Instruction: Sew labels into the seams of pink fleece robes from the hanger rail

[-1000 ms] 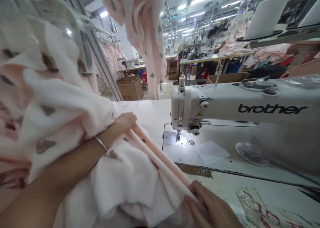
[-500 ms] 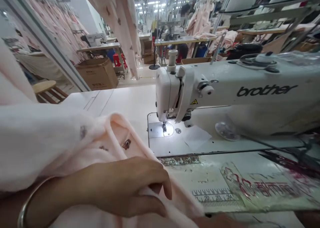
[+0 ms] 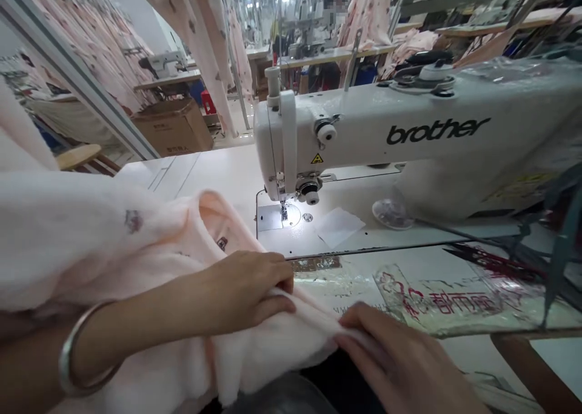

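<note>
A fluffy pale pink garment (image 3: 104, 238) with small brown prints lies bunched over my left forearm and the table's front left. My left hand (image 3: 248, 287), a metal bangle on its wrist, is closed, pinching the garment's folded edge near the front of the table. My right hand (image 3: 391, 353) rests lower right, fingers together on the tip of the same edge. A white Brother sewing machine (image 3: 409, 141) stands behind, its needle (image 3: 284, 211) lit over the plate, a hand's width beyond my left hand.
A ruler strip and a printed plastic sheet (image 3: 436, 305) lie along the table's front edge. A white paper scrap (image 3: 339, 226) and a clear dish (image 3: 391, 213) sit on the machine bed. Cardboard box (image 3: 173, 126), wooden stool (image 3: 77, 156), hanging pink garments and other sewing stations fill the background.
The garment has come down from a raised heap onto the table. My left hand has slid back along the edge toward my right hand, which is now in view again.
</note>
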The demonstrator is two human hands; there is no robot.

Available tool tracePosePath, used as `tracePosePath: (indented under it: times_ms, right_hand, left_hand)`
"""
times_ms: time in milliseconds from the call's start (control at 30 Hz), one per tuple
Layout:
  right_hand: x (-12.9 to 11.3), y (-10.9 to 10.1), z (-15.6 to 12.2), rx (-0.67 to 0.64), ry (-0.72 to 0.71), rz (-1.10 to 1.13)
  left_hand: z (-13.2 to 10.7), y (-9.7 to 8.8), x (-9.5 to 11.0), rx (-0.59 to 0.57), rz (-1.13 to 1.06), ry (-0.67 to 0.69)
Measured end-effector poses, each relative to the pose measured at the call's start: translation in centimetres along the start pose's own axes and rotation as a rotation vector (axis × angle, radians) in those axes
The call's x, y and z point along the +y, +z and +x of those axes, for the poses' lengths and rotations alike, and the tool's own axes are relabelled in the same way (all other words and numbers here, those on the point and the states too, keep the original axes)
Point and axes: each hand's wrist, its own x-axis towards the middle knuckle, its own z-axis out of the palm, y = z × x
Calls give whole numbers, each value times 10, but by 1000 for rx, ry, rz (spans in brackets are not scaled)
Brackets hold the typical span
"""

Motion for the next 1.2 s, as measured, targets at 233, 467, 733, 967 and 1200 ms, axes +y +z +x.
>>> tracePosePath:
  times_ms: [233,467,733,967,1200]
  right_hand:
    - [6,-1,25,-109,127,-80]
    - [2,-30,42,-173,72,228]
    - [0,-40,61,-331,137,524]
    - [1,-41,58,-291,89,469]
    - [1,-34,51,-218,130,363]
  left_hand:
    - [30,35,13,165,203,125]
    - [37,29,-1,59,-128,144]
    - [40,16,-15,-24,-343,60]
    - [37,18,-11,7,-400,32]
    - [33,37,-10,260,-280,79]
